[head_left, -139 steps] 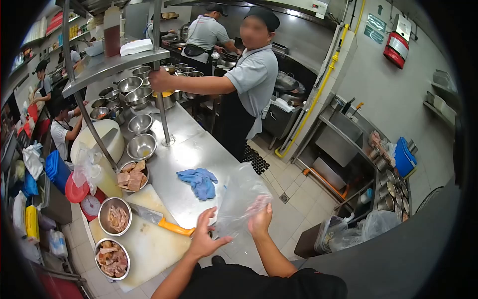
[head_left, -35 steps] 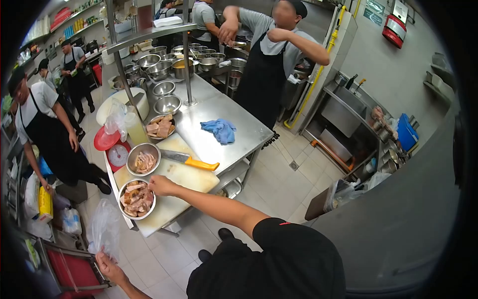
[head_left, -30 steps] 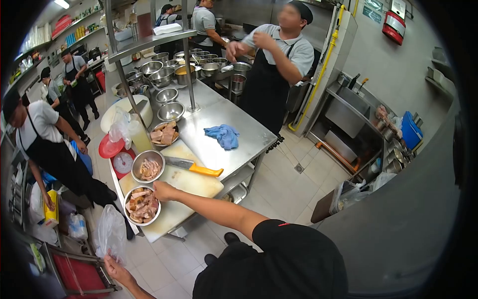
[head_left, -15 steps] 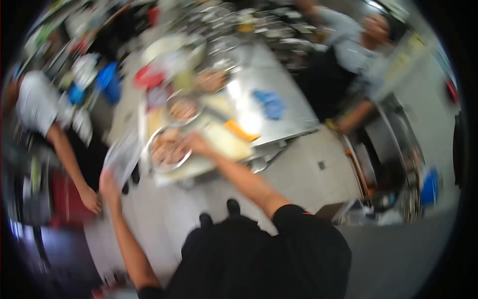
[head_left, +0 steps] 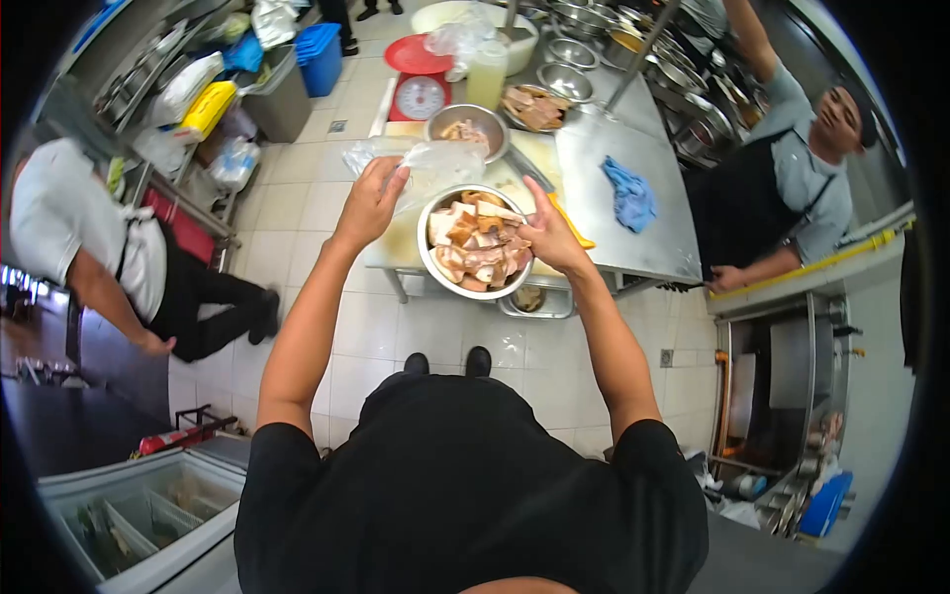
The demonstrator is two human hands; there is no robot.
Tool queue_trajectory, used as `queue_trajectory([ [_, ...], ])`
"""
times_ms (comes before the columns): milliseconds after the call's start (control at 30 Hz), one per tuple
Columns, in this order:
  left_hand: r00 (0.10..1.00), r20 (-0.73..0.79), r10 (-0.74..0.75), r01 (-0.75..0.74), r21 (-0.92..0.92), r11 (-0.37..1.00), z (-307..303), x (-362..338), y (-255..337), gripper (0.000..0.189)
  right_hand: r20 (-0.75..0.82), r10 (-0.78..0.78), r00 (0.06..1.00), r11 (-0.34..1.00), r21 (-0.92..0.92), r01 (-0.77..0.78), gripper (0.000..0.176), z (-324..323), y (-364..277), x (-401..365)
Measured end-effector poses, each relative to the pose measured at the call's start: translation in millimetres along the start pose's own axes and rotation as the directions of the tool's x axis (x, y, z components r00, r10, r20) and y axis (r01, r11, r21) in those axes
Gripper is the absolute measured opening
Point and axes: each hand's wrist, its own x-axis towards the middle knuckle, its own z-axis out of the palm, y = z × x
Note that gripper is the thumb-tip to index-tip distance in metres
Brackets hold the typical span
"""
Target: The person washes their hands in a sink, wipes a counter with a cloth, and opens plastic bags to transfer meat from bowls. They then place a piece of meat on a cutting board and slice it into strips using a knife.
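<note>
Right grip (head_left: 556,236) is clamping on the right rim of the steel bowl (head_left: 425,246) of meat pieces (head_left: 480,241), which is lying to its left, while left grip (head_left: 370,205), farther away, is pinching the clear bag (head_left: 440,168) beyond the bowl.

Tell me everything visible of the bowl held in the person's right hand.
The bowl is round, silver and shiny, apparently metal, with a bright rim. Chunks of meat, pale, pink and brown, fill most of it. Its opening faces up toward the camera. The right hand grips its right side. In the view it overlaps the near edge of the cutting board; its underside is hidden. A clear plastic bag is beside its far rim; whether they touch is unclear.
</note>
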Motion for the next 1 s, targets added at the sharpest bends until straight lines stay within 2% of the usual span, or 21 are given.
queue_trajectory([
  [67,0.994,0.100,-0.034,0.053,-0.196,0.979,16.0,-8.4,15.1,0.030,0.029,-0.046,0.999,0.978,-0.202,0.051,0.092,-14.1,2.9,-3.6],
  [100,0.993,0.113,0.027,0.002,-0.253,0.967,23.2,-11.2,18.3,0.029,0.014,-0.041,0.999,0.977,-0.209,0.043,0.092,-17.5,3.4,-6.8],
  [133,0.990,0.108,0.092,-0.054,-0.315,0.948,32.2,-14.6,14.1,0.029,0.016,-0.031,0.999,0.984,-0.172,0.033,0.094,-18.5,3.4,-9.1],
  [233,0.981,0.119,0.156,-0.089,-0.437,0.895,42.8,-22.8,22.2,0.027,0.028,-0.017,0.999,0.992,-0.121,0.020,0.096,-17.6,-3.1,-12.8],
  [267,0.981,0.110,0.158,-0.093,-0.447,0.890,45.7,-22.5,22.9,0.027,0.050,0.001,0.999,0.995,-0.101,0.004,0.097,-20.1,-4.4,-15.4],
  [333,0.957,0.191,0.218,-0.108,-0.460,0.881,48.7,-24.0,22.7,0.026,0.095,-0.005,0.995,0.983,-0.180,0.022,0.096,-31.9,6.4,-10.0],
  [367,0.964,0.171,0.205,-0.105,-0.463,0.880,49.9,-26.3,23.8,0.026,0.112,-0.002,0.994,0.991,-0.132,0.017,0.096,-32.6,8.1,-9.2],
  [400,0.957,0.221,0.188,-0.064,-0.470,0.880,49.1,-25.6,23.7,0.027,0.129,-0.006,0.992,0.997,-0.079,0.016,0.097,-31.6,9.4,-6.9],
  [433,0.946,0.272,0.177,-0.030,-0.471,0.881,46.6,-21.3,22.9,0.028,0.095,-0.011,0.995,0.995,-0.100,0.021,0.088,-30.8,10.2,-7.3],
  [467,0.930,0.327,0.168,0.006,-0.470,0.883,44.1,-18.3,23.2,0.028,0.108,-0.019,0.994,0.994,-0.105,0.030,0.088,-33.1,13.5,-4.2],
  [533,0.934,0.317,0.167,-0.015,-0.432,0.902,42.7,-18.2,27.8,0.027,0.121,0.049,0.991,0.993,-0.111,-0.036,0.065,-37.2,22.6,-0.3],
  [567,0.949,0.292,0.115,0.023,-0.432,0.901,43.7,-19.9,30.5,0.026,0.102,0.075,0.992,0.995,-0.068,-0.068,0.038,-30.1,9.7,-7.9],
  [600,0.961,0.270,0.060,0.067,-0.437,0.897,45.2,-22.1,32.2,0.025,0.108,0.075,0.991,0.996,-0.065,-0.068,0.038,-32.7,18.2,-2.6],
  [633,0.987,0.154,0.038,0.028,-0.408,0.913,46.4,-27.2,32.8,0.022,0.031,0.049,0.998,0.989,-0.140,-0.044,0.032,-36.8,36.9,3.7],
  [667,0.987,0.159,0.030,0.038,-0.405,0.914,49.0,-33.3,27.8,0.022,-0.048,0.011,0.999,0.975,-0.219,-0.022,0.026,-35.9,40.4,6.7],
  [700,0.995,0.092,-0.049,0.077,-0.334,0.939,53.7,-40.3,22.4,0.021,-0.098,0.030,0.995,0.981,-0.187,-0.047,0.021,-36.8,44.0,7.4],
  [733,0.992,0.021,-0.121,0.122,-0.264,0.957,56.8,-47.5,17.1,0.020,-0.094,0.038,0.995,0.982,-0.181,-0.054,0.021,-35.3,48.4,10.0],
  [767,0.994,-0.068,-0.085,0.068,-0.215,0.974,59.9,-52.3,21.1,0.020,-0.156,0.056,0.986,0.974,-0.209,-0.088,0.021,-33.7,52.5,14.0],
  [867,0.976,-0.139,-0.167,0.143,-0.167,0.975,74.6,-66.5,28.3,0.019,-0.254,0.027,0.967,0.951,-0.291,-0.103,0.022,-31.1,62.6,28.5],
  [900,0.974,-0.127,-0.187,0.172,-0.118,0.978,76.8,-69.8,34.6,0.017,-0.296,0.053,0.954,0.934,-0.324,-0.153,0.021,-26.9,59.7,33.3],
  [1000,0.966,-0.168,-0.198,0.171,-0.160,0.972,87.9,-81.2,44.1,0.016,-0.364,0.042,0.931,0.877,-0.433,-0.209,0.024,-28.4,57.7,51.9],
])
